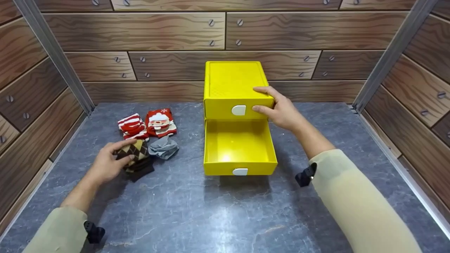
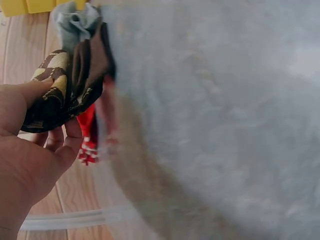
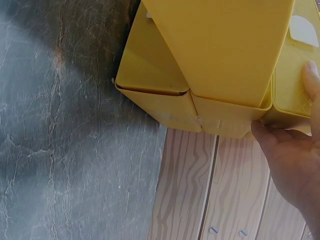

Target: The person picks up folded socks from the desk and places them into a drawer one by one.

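My left hand (image 1: 107, 163) pinches a folded brown-and-tan argyle sock bundle (image 1: 139, 150), thumb on one side and fingers on the other; the left wrist view shows the bundle (image 2: 55, 90) in that grip. Just beyond it on the table lie a red-and-white striped sock (image 1: 133, 126), a red sock with a bearded Santa face (image 1: 160, 123) and a crumpled grey sock (image 1: 164, 147). A yellow drawer unit (image 1: 235, 80) stands at centre, one drawer (image 1: 240, 168) pulled out and bare inside. My right hand (image 1: 284, 110) holds the unit's upper right corner, thumb on the front.
In the right wrist view another closed drawer (image 3: 152, 60) shows beneath the pulled-out one. White tabs (image 1: 239, 110) mark the drawer fronts. Wood-patterned panels (image 1: 168, 31) wall the grey marbled table (image 1: 168, 211) at the back and sides, with metal posts (image 1: 58, 56) at the corners.
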Tool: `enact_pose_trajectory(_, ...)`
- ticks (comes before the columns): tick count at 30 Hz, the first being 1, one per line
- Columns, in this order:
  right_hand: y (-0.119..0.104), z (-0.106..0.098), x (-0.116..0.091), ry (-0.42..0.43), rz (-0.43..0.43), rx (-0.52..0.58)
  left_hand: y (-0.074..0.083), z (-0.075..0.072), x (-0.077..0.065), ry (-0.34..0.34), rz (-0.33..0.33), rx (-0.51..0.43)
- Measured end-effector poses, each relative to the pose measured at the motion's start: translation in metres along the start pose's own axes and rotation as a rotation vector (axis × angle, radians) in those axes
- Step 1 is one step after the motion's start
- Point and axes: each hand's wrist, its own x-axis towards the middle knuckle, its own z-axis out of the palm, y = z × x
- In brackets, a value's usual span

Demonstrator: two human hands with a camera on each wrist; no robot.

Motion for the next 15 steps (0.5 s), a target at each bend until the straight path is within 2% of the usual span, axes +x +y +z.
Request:
enact_pose_trajectory(7, -0.001, 0.001, 0.002, -0.003, -0.005, 0.003, 0.018, -0.014, 0.001, 0.022, 0.041, 0.019)
enact_pose_trajectory(11, -0.001, 0.000, 0.001, -0.001, -0.006, 0.004, 0.033, -0.020, 0.003, 0.036, 0.064, 0.044)
enact_pose_trajectory(15, 0.000, -0.001, 0.000, -0.002, -0.002, 0.002, 0.052, -0.025, 0.004, 0.063, 0.114, 0.051)
